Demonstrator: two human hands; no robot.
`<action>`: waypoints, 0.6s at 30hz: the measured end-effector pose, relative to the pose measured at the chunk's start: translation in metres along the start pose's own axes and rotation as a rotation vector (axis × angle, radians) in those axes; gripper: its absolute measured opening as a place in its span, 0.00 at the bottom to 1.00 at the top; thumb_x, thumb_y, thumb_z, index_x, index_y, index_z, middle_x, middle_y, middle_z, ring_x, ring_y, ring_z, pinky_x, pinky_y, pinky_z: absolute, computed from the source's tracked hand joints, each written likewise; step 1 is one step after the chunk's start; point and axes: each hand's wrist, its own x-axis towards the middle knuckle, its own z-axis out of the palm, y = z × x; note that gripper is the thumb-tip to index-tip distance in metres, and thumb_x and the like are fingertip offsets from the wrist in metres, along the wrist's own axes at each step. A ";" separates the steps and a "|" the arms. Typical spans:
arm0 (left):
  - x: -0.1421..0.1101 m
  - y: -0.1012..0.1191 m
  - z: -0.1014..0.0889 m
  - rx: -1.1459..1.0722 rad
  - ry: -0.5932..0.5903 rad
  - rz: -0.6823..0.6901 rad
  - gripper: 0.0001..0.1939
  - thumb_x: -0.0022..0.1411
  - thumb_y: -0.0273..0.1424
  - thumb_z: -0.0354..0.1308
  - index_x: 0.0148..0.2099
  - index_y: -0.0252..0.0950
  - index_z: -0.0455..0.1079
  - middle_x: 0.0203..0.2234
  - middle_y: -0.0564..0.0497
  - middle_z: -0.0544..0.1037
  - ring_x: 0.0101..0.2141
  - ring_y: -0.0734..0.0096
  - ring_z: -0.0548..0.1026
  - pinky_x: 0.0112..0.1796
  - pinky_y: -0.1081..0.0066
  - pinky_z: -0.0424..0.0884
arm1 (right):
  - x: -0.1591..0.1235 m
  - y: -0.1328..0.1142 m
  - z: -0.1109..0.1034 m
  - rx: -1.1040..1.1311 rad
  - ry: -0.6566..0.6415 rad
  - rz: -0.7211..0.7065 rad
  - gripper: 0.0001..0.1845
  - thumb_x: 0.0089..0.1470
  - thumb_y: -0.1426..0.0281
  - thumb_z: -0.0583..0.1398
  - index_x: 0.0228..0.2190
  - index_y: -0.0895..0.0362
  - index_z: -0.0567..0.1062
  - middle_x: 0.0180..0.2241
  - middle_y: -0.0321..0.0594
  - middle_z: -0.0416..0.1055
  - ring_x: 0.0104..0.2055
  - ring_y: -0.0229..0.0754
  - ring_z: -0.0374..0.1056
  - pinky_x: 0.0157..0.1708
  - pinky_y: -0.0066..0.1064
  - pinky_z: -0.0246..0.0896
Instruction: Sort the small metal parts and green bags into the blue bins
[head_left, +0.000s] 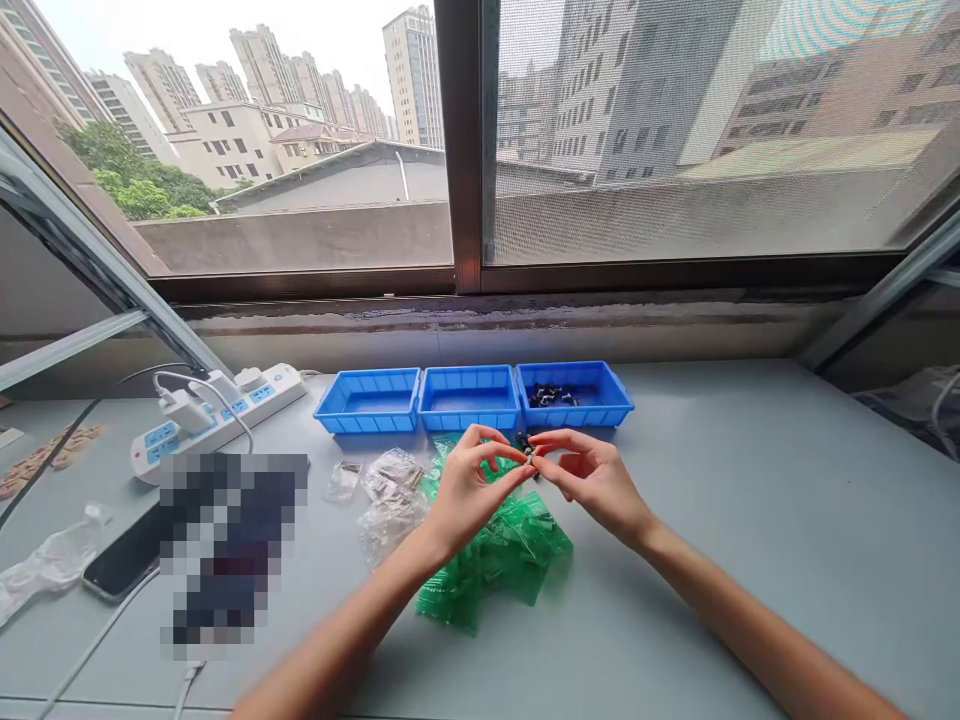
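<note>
My left hand and my right hand meet above the table, fingertips pinched together on one small part. It looks dark with a pale bit, and is too small to name. Beneath my left hand lies a heap of green plastic bags. Left of the heap are clear plastic bags with small pieces in them. Just beyond my fingers, the right-hand blue bin holds several small black parts.
Two more blue bins, the middle one and the left one, stand in the same row. A white power strip with plugs and cables lies at left. Nearer are a phone and a crumpled clear bag. A window frame rises behind.
</note>
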 end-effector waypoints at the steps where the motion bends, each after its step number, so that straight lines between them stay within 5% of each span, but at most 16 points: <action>1: 0.000 0.000 0.000 -0.009 -0.007 -0.017 0.08 0.54 0.37 0.62 0.30 0.38 0.76 0.32 0.50 0.72 0.27 0.76 0.69 0.24 0.75 0.69 | 0.001 0.000 0.000 0.019 -0.008 0.019 0.17 0.43 0.57 0.64 0.32 0.55 0.78 0.26 0.38 0.74 0.15 0.29 0.56 0.13 0.25 0.54; 18: 0.001 0.006 -0.001 -0.057 0.023 -0.085 0.07 0.55 0.34 0.60 0.34 0.36 0.75 0.32 0.50 0.70 0.25 0.79 0.67 0.22 0.77 0.65 | 0.003 -0.008 -0.002 0.206 -0.050 0.259 0.20 0.38 0.58 0.67 0.33 0.55 0.77 0.30 0.39 0.74 0.16 0.27 0.52 0.16 0.25 0.48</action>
